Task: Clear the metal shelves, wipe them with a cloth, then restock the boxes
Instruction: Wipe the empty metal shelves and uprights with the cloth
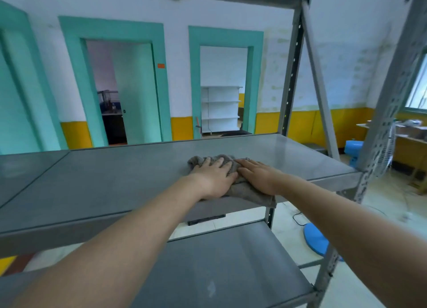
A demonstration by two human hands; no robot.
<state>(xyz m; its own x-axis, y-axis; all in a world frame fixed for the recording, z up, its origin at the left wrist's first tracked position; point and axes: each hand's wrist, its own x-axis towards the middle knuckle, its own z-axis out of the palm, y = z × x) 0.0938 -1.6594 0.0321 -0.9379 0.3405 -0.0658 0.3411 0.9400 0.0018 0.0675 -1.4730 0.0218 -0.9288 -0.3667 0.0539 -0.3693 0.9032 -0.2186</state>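
A grey cloth (245, 190) lies bunched on the upper grey metal shelf (120, 176), right of the middle, with one corner hanging over the front edge. My left hand (213, 176) presses flat on the cloth's left part, fingers spread. My right hand (258, 176) lies flat on its right part, fingers together and pointing left. Both palms push down on the cloth rather than grip it. A lower metal shelf (219, 266) shows below. No boxes are on either shelf.
Grey perforated uprights (388, 113) and a diagonal brace (321, 92) frame the right end of the rack. A blue-based fan (316, 240) stands on the floor at right, wooden desks (409, 143) behind it. Teal doorways (129, 88) open in the far wall.
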